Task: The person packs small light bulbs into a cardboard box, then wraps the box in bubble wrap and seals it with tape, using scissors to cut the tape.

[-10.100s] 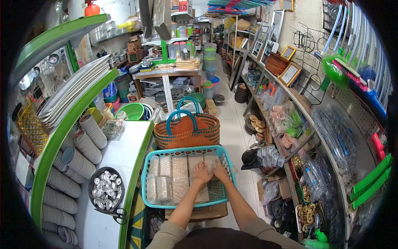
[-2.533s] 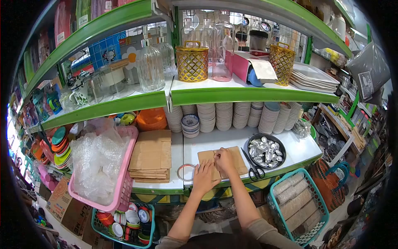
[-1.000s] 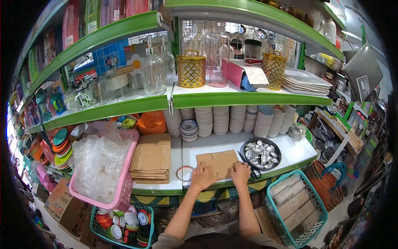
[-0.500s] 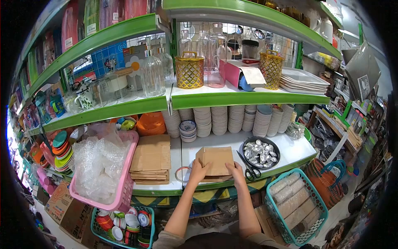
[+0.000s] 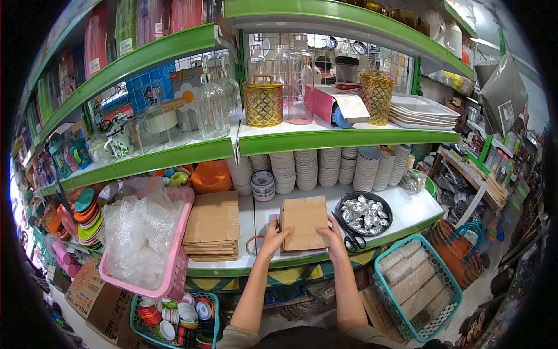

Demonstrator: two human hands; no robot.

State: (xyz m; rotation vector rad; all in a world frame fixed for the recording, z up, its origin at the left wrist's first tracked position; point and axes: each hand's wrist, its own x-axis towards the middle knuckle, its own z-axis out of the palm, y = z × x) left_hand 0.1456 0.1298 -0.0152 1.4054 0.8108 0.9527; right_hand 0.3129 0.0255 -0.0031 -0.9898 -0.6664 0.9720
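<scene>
A folded piece of brown cardboard (image 5: pixel 304 221) stands on the white shelf at the centre, between my two hands. My left hand (image 5: pixel 275 237) grips its left edge, with the thumb on the front face. On the right edge, my right hand (image 5: pixel 332 235) holds it the same way. A roll of tape (image 5: pixel 252 245) lies just left of my left hand. Black scissors (image 5: pixel 352 238) rest right of my right hand, beside a round black tray (image 5: pixel 386 223) of small silvery wrapped pieces. Flat cardboard pieces (image 5: pixel 213 218) are stacked on the left.
A pink basket (image 5: pixel 181 256) of bubble wrap stands left. Below are a teal basket (image 5: pixel 216 314) of small dishes and, at right, another teal basket (image 5: pixel 381 276) of wrapped packs. Stacked bowls (image 5: pixel 306 168) line the back under a green-edged shelf (image 5: pixel 349 138).
The cardboard between my hands has been tilted more upright and squared into a thicker, closed shape. My hands have shifted slightly around its sides.
</scene>
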